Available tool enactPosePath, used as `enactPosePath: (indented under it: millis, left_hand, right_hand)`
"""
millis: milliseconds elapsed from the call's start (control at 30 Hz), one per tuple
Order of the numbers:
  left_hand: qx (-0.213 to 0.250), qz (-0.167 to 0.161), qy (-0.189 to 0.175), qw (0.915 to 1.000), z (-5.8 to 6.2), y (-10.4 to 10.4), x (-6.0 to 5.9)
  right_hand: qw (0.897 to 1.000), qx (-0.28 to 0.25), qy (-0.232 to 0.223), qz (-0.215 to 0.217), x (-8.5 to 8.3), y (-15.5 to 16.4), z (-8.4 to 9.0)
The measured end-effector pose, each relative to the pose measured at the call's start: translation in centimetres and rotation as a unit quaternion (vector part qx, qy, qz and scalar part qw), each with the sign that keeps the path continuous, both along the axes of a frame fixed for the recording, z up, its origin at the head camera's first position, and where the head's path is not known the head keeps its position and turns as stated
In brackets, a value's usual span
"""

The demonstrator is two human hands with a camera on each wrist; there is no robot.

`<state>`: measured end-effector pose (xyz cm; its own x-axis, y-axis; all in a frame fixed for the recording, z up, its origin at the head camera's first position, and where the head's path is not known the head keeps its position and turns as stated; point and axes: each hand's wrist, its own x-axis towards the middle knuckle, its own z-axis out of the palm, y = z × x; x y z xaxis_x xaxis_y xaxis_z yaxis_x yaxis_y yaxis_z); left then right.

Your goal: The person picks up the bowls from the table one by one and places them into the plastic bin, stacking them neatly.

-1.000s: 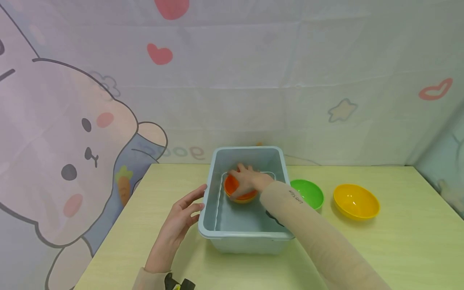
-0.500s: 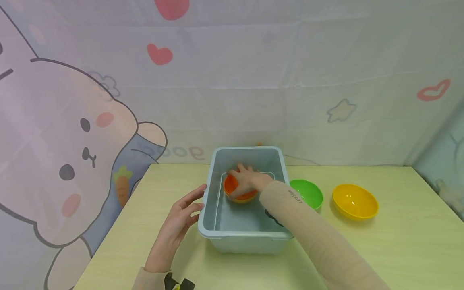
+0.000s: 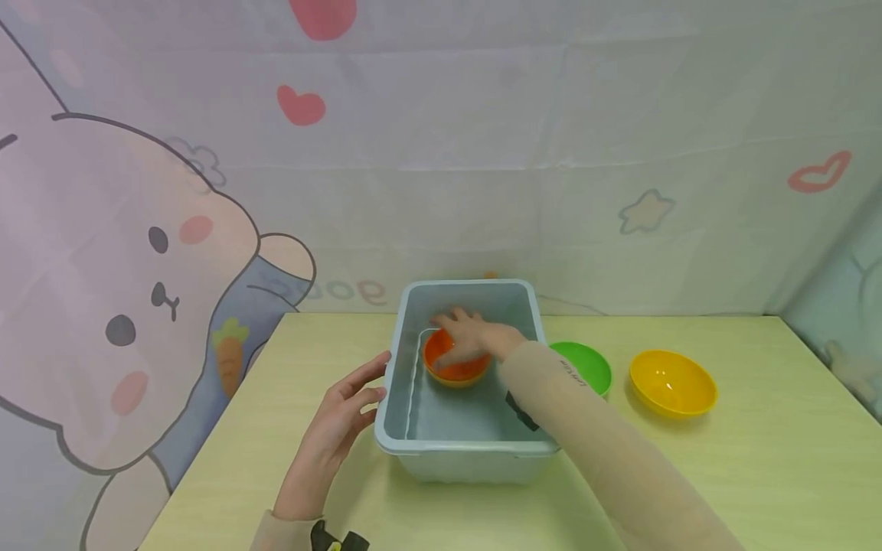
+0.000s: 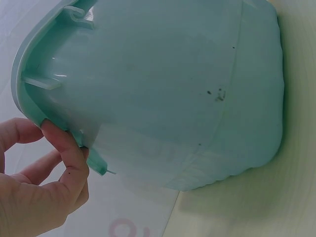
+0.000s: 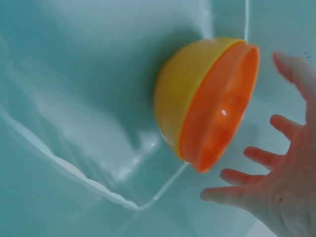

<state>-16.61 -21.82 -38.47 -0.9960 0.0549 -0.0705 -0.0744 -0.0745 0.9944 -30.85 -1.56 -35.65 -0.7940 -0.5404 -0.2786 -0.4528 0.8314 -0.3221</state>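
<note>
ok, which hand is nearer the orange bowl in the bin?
Right. The right hand hovers open just over the orange bowl inside the bin; fingers spread, apparently not touching it. The left hand is outside, fingertips at the bin's left rim.

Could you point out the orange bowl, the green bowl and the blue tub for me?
orange bowl (image 3: 456, 367), head view, on its inner surface.
green bowl (image 3: 587, 366), head view, on its inside.
blue tub (image 3: 460, 446), head view, on its near rim.
</note>
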Motion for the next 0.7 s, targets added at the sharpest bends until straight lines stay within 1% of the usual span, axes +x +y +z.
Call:
enactPosePath:
  millis: [133, 267, 700]
  left_hand:
    - [-0.001, 0.002, -0.001, 1.0, -0.1, 0.0, -0.1]
    - [-0.002, 0.003, -0.001, 1.0, -0.2, 0.0, -0.1]
    - [-0.004, 0.005, -0.003, 1.0, -0.2, 0.1, -0.1]
  right_hand:
    - [1.0, -0.011, 0.005, 0.002, 0.2, 0.1, 0.9]
    - [1.0, -0.016, -0.004, -0.001, 0.7, 0.0, 1.8]
    - [1.0, 0.024, -0.013, -0.002, 2.0, -0.5, 4.0]
